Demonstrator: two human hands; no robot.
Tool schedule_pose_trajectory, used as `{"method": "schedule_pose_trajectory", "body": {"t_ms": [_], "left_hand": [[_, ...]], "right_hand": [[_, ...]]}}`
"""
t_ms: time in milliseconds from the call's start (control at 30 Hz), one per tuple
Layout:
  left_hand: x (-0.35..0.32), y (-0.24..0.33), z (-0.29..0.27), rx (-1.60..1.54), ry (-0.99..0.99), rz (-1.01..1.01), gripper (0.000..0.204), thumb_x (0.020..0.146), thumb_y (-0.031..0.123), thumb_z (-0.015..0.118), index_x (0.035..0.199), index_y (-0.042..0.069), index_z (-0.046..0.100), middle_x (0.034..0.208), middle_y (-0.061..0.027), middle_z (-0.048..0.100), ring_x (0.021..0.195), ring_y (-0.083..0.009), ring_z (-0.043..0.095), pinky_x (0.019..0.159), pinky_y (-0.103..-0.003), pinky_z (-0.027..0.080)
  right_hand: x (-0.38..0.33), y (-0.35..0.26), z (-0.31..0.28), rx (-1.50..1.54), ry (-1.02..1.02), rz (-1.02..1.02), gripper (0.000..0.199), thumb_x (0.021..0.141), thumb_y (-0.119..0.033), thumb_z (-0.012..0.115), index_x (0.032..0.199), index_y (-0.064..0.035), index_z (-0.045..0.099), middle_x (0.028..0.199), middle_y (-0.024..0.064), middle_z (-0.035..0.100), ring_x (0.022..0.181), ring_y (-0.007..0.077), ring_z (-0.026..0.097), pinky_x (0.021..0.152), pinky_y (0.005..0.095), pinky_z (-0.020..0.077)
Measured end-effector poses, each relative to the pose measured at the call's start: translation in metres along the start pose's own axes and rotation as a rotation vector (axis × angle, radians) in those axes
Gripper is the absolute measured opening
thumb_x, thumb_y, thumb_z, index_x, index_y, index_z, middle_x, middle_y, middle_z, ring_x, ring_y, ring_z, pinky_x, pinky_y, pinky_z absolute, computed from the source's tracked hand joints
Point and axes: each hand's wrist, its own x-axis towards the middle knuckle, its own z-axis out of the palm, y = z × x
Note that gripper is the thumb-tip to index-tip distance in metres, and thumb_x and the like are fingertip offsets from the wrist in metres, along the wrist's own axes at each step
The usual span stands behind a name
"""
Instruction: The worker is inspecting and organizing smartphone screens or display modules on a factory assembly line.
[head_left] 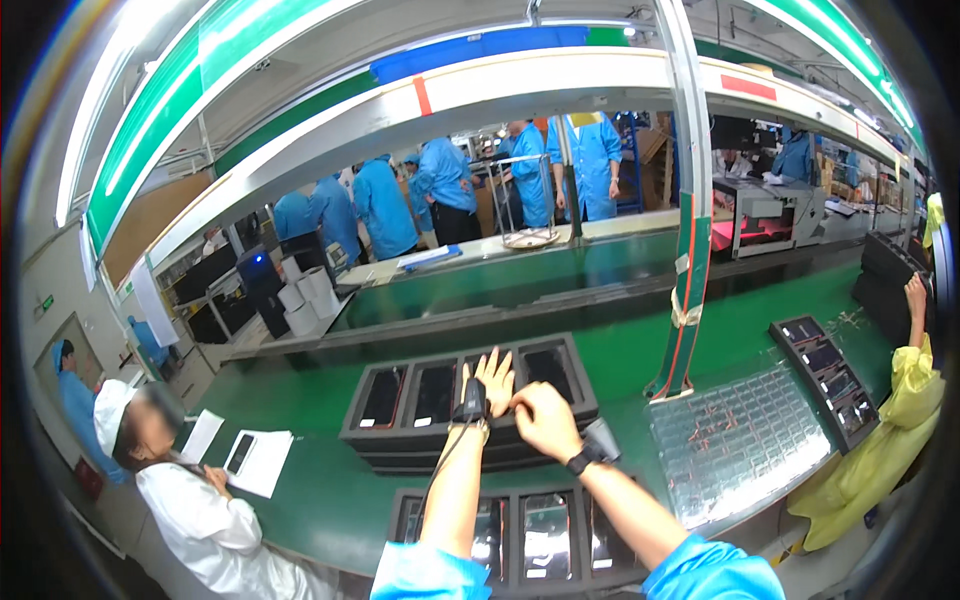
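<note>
My left hand [489, 382], fingers spread, is held over a black foam tray [350, 425] of dark-screened phones, such as the phone [435, 393] beside it. A black device [471, 402] with a cable is strapped near that wrist. Close on its right, my right hand [548, 418] has its fingers curled in; whether anything is between them is hidden. A black band [580, 461] with a grey piece circles the right wrist. Under my forearms lies a nearer tray with glossy phones [547, 535].
A clear plastic compartment sheet [735, 440] and another phone tray [825, 380] lie at right, by a person in yellow [880, 450]. A metal post [690, 250] rises from the green bench. At left a person in white [200, 510] sits near papers [265, 465] and a phone.
</note>
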Motion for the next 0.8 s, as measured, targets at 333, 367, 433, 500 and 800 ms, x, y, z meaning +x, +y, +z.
{"method": "schedule_pose_trajectory", "body": {"t_ms": [333,367,433,500,800], "left_hand": [[-0.201,0.039,-0.183,-0.367,1.122,-0.154,0.041,0.103,0.025,0.038,0.124,-0.007,0.054,0.124,-0.0211,0.059,0.116,-0.0320,0.057,0.104,-0.043,0.041],[-0.233,0.030,-0.161,-0.489,0.987,-0.218,0.034,0.103,0.019,0.038,0.120,-0.004,0.056,0.117,-0.0182,0.062,0.108,-0.0294,0.060,0.099,-0.039,0.044],[-0.287,0.011,-0.125,-0.447,0.596,-0.428,0.026,0.093,0.007,0.060,0.118,0.000,0.058,0.110,-0.0146,0.066,0.103,-0.0284,0.064,0.090,-0.039,0.050],[-0.341,0.009,-0.108,-0.311,0.154,-0.602,0.048,0.104,0.031,0.043,0.138,-0.003,0.050,0.143,-0.0252,0.050,0.133,-0.0418,0.045,0.112,-0.049,0.034],[-0.348,0.007,-0.084,0.082,0.063,-0.514,0.052,0.104,0.030,0.047,0.136,-0.011,0.049,0.145,-0.0352,0.043,0.134,-0.0474,0.042,0.115,-0.050,0.031]], "right_hand": [[-0.199,-0.108,-0.149,-0.078,-0.294,0.375,0.064,0.092,-0.010,0.063,0.148,0.0019,0.035,0.143,0.0236,0.048,0.132,0.0373,0.046,0.111,0.0421,0.0381],[-0.218,-0.108,-0.153,0.004,-0.295,0.497,0.064,0.089,-0.010,0.061,0.146,0.0058,0.033,0.143,0.0289,0.044,0.132,0.0455,0.043,0.114,0.0457,0.0354],[-0.246,-0.103,-0.138,0.015,-0.237,0.530,0.068,0.088,-0.009,0.060,0.147,0.0068,0.031,0.148,0.0297,0.038,0.138,0.0464,0.037,0.117,0.0469,0.0298],[-0.237,-0.113,-0.131,-0.025,-0.204,0.562,0.077,0.084,-0.006,0.059,0.152,0.0023,0.024,0.155,0.0299,0.026,0.146,0.0480,0.022,0.122,0.0464,0.0209],[-0.223,-0.093,-0.125,0.230,-0.011,0.852,0.070,0.085,-0.002,0.057,0.149,-0.0025,0.029,0.148,0.0261,0.035,0.141,0.0399,0.034,0.118,0.0438,0.0288]]}}
